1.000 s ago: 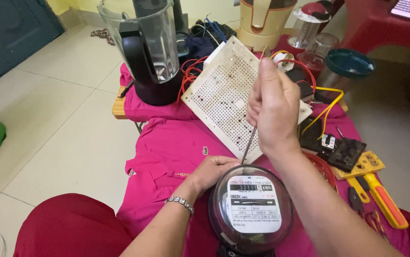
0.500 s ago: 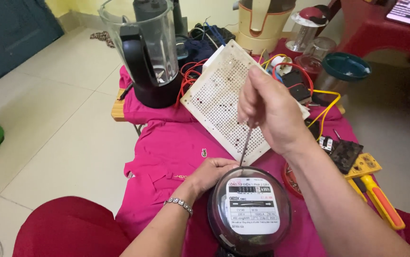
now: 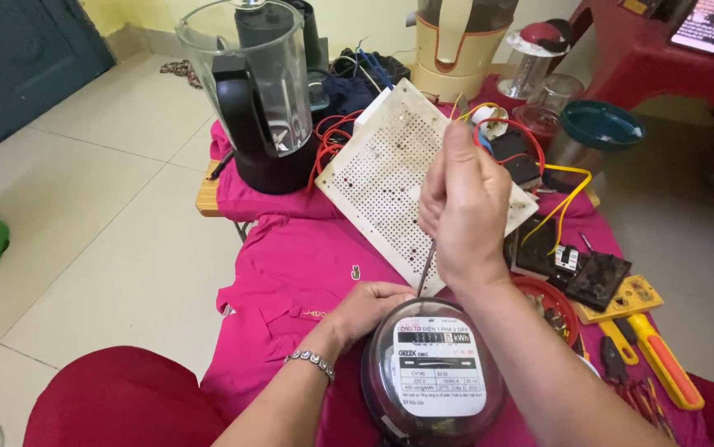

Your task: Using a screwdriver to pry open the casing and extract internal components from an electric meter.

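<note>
A round electric meter (image 3: 435, 372) with a dark glass dome and a white faceplate stands on pink cloth (image 3: 290, 265) in front of me. My left hand (image 3: 365, 308), a bracelet on its wrist, grips the meter's upper left rim. Above it my right hand (image 3: 464, 203) is closed round a thin metal screwdriver (image 3: 425, 269). The shaft points straight down and its tip touches the top edge of the meter. The handle is hidden in my fist.
A white perforated board (image 3: 390, 174) leans behind the meter. A blender with a black base (image 3: 262, 99) stands at back left, a cream blender (image 3: 456, 41) at the back. Red and yellow wires, a black module (image 3: 597, 277) and yellow-handled pliers (image 3: 659, 360) lie to the right. A red table (image 3: 663, 58) is at far right.
My right hand with the screwdriver has shifted slightly over the meter's top edge while the view moved a little. The left hand has stayed on the rim.
</note>
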